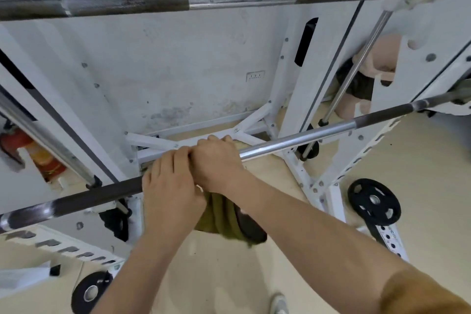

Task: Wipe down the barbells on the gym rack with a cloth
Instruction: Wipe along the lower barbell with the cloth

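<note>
A brown sleeve (420,293) at the bottom right edge covers the person's right upper arm, and the bare forearm runs up from it to the lower barbell (293,141), which crosses the view on a slant from the lower left to the right edge. The right hand (216,160) sits on top of this bar with its fingers curled over the far side, clamped on an olive-green cloth (219,216) that is wrapped at the bar and hangs down in folds just under both hands. The left hand (170,186) touches the right one on its left side and is also curled round the bar, where the dark knurled stretch ends; whether cloth lies under its palm cannot be told. Right of the hands the bar is bright chrome, then dark knurling again toward the white rack upright (298,84). Well above the lower barbell an upper barbell (229,0) spans the frame, nearly level. Below the lower barbell, a black weight plate (374,201) hangs on the rack's right foot and another plate (89,290) sits low on the left. Behind the bar's left end stands a red fire extinguisher (15,143), partly hidden.
</note>
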The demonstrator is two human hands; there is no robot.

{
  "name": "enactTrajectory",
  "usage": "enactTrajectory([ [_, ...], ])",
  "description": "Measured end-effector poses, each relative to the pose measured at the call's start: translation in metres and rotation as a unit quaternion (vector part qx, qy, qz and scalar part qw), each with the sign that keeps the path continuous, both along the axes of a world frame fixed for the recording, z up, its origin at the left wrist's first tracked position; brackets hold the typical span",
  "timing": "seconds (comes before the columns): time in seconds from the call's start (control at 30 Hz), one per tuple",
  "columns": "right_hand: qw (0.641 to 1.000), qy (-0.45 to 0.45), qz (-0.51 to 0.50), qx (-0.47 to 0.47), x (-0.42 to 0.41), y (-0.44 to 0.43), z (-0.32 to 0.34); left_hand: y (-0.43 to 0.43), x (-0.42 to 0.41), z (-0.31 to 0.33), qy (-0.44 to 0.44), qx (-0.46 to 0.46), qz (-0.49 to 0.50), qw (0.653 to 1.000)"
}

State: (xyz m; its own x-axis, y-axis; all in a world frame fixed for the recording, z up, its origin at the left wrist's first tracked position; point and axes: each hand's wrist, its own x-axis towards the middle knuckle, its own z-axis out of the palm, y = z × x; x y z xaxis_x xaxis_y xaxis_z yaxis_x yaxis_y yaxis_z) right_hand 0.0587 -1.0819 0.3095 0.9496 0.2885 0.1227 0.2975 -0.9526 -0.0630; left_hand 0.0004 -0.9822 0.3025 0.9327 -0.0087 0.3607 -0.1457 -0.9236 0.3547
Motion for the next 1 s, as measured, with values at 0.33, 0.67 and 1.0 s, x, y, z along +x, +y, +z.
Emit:
enactTrajectory([
  [0.33, 0.987, -0.028, -0.155, 0.004, 0.038, -0.249, -0.006, -0.147, 0.004, 0.001, 0.043, 0.045, -0.093, 0.994],
  [0.67, 0.995, -0.062, -0.003, 0.075, 0.013, -0.195, -0.007, -0.207, -0.002, -0.008, 0.062, -0.152, 0.049, 0.985],
  [1.0, 0.997, -0.033, -0.05, 0.039, 0.043, -0.309, -0.009, -0.284, 0.022, -0.004, 0.21, -0.448, 0.029, 0.868],
])
